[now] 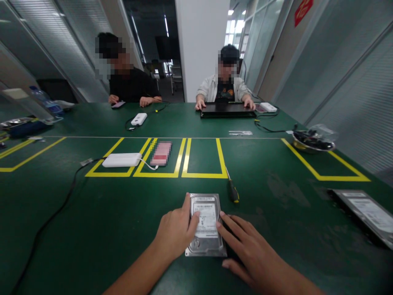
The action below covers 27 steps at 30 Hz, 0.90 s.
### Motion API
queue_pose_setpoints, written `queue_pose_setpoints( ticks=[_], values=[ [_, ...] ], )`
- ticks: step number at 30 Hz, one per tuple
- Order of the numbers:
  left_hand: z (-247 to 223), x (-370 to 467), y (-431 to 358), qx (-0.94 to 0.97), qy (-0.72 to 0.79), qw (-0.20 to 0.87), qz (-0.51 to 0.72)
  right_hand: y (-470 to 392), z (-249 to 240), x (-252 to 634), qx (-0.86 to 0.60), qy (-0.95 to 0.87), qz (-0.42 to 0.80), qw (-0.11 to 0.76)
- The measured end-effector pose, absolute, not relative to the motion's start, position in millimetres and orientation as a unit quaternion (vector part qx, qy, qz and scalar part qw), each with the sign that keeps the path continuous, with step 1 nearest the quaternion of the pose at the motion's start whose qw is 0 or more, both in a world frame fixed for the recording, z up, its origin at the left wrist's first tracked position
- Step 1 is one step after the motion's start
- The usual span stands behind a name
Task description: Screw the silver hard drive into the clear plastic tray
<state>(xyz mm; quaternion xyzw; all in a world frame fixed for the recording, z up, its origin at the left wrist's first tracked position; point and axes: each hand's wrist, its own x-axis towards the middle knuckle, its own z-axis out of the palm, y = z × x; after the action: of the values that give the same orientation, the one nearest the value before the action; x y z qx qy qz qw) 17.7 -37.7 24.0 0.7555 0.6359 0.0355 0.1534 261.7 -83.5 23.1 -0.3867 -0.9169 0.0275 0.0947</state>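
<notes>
Head: black items (313,137) in bowl (307,148) beyond drive (207,225)

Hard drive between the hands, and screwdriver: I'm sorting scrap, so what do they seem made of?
Hard drive: apparently metal, judging by its silvery sheen; its printed white label looks like paper or film. Screwdriver: the thin, pale shaft suggests steel; the black-and-yellow handle looks like dull plastic or rubber, unclear which.

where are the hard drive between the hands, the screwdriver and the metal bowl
Hard drive (207,223): head view, on the printed label of its top face.
Screwdriver (232,191): head view, on its handle.
Metal bowl (309,148): head view, on its near rim.
</notes>
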Motion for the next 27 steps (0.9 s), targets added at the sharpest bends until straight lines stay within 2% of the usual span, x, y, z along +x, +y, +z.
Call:
queue_pose_setpoints(
  ticks=[4,5,7,12,17,27],
  values=[
    [24,17,-37,0.755,0.634,0.161,0.042,-73,22,306,-0.447,-0.884,-0.017,0.139],
    [24,17,-37,0.755,0.634,0.162,0.044,-69,22,324,-0.497,-0.852,-0.043,0.157],
    [24,17,-37,0.755,0.633,0.163,0.049,-59,20,364,-0.587,-0.791,-0.096,0.142],
    [23,17,-38,0.752,0.638,0.157,0.043,-48,21,465,-0.662,-0.727,-0.182,-0.014],
    [20,18,-37,0.750,0.645,0.139,0.042,-49,14,513,-0.696,-0.657,-0.243,-0.156],
    [21,20,-36,0.758,0.641,0.115,0.018,-44,8,541,-0.725,-0.639,-0.203,-0.159]
  ],
)
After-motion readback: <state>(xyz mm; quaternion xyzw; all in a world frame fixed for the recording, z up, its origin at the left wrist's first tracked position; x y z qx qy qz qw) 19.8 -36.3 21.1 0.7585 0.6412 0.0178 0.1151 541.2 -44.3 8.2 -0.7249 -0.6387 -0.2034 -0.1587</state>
